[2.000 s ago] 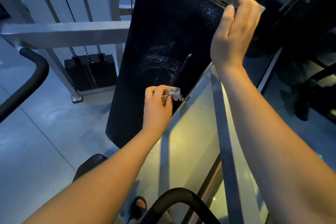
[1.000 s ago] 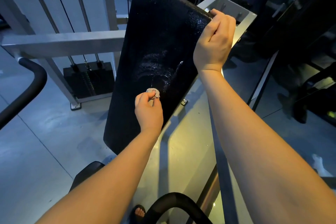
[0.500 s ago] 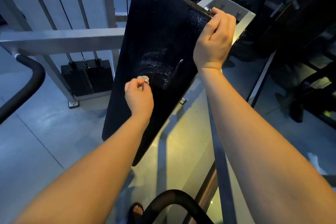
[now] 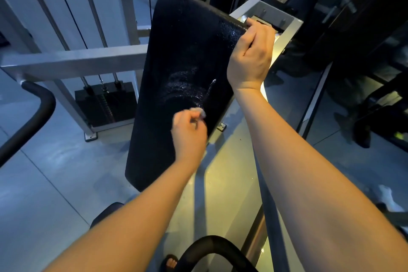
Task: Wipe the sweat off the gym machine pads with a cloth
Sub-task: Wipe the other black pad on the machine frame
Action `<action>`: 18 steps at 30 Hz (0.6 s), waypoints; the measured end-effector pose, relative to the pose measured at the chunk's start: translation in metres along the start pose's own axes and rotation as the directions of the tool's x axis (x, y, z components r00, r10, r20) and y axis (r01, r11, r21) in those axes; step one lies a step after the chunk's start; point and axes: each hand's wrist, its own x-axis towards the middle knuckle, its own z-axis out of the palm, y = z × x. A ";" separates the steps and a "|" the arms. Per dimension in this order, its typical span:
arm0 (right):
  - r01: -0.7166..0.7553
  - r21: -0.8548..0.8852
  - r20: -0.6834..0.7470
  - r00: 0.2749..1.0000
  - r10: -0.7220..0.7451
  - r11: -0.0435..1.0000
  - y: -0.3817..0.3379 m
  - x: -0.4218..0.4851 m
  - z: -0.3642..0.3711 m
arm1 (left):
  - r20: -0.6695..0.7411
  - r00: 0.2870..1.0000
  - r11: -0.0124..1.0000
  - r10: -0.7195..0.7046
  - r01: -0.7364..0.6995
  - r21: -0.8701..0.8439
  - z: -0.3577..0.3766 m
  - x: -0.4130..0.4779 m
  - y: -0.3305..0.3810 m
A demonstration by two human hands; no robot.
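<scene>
Left hand: grip closed on bunched cloth. Cloth touches tilted black pad at lower right, just below glistening sweat patch. Right hand: grip closed round pad's upper right edge, bracing it. Recommended: spread cloth for wider contact, press flat, run overlapping strokes up through patch. Droplets beside right hand likely need separate pass.

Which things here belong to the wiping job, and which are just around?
Job: cloth, pinched in left hand; black pad, wet-streaked; right hand gripping its top corner.
Around: weight stack; steel crossbeam; curved black handle; sandalled foot.
</scene>
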 end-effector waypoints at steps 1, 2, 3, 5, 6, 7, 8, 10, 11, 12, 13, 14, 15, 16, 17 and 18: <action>-0.006 -0.001 0.006 1.000 0.006 1.000 0.001 0.001 -0.001 | 0.073 0.997 0.999 0.040 -0.040 -0.009 0.001 -0.011 -0.001; -0.005 0.002 0.010 1.000 0.005 1.000 0.002 0.001 -0.001 | 0.105 0.992 0.998 0.064 -0.065 0.005 0.000 -0.015 -0.003; -0.002 0.005 0.015 1.000 0.002 1.000 0.001 0.002 -0.002 | 0.093 0.993 0.996 0.079 -0.081 0.028 -0.004 -0.010 -0.004; 0.010 0.005 0.026 1.000 -0.010 1.000 0.000 0.002 -0.002 | -0.015 0.998 0.996 0.057 -0.056 0.064 -0.013 0.015 -0.006; 0.010 0.004 0.026 1.000 -0.010 1.000 0.001 0.002 -0.002 | -0.080 0.997 0.999 -0.003 0.008 0.054 -0.019 0.030 -0.007; 0.006 0.002 0.023 1.000 -0.006 1.000 0.001 0.002 -0.001 | -0.121 0.990 0.997 -0.075 0.078 0.020 -0.024 0.041 -0.007; 0.003 -0.003 0.018 1.000 -0.003 1.000 0.001 0.002 0.000 | -0.142 0.983 0.993 -0.115 0.115 -0.010 -0.023 0.045 -0.008; 0.004 -0.017 0.003 1.000 -0.004 1.000 0.002 0.001 0.001 | -0.134 0.989 0.998 -0.061 0.062 0.006 -0.014 0.033 -0.003; 0.002 -0.024 0.000 1.000 -0.002 1.000 0.001 0.001 0.001 | -0.083 0.997 1.000 -0.001 0.003 0.023 -0.009 0.021 0.000; -0.003 -0.027 0.004 1.000 0.003 1.000 0.001 0.002 0.001 | -0.024 0.998 0.998 0.054 -0.053 0.035 -0.005 0.010 0.001; -0.005 -0.024 0.009 1.000 0.005 1.000 0.001 0.002 0.000 | 0.034 0.995 0.995 0.092 -0.094 0.038 -0.004 0.003 0.000; -0.004 -0.016 0.014 1.000 0.005 1.000 0.001 0.003 -0.001 | 0.073 0.991 0.993 0.112 -0.115 0.036 -0.006 0.003 -0.003; -0.002 -0.011 0.021 1.000 0.002 1.000 0.001 0.003 -0.002 | 0.086 0.989 0.992 0.119 -0.122 0.026 -0.010 0.009 -0.003; 0.002 -0.012 0.030 1.000 -0.002 1.000 0.000 0.003 -0.002 | 0.075 0.990 0.992 0.120 -0.121 0.016 -0.014 0.017 -0.003; 0.004 -0.016 0.038 0.999 -0.003 1.000 -0.001 0.003 -0.003 | 0.044 0.993 0.994 0.110 -0.111 0.009 -0.016 0.024 -0.003; 0.002 -0.017 0.044 0.999 -0.001 1.000 -0.001 0.003 -0.003 | -0.007 0.997 0.997 0.081 -0.081 -0.008 -0.016 0.028 -0.001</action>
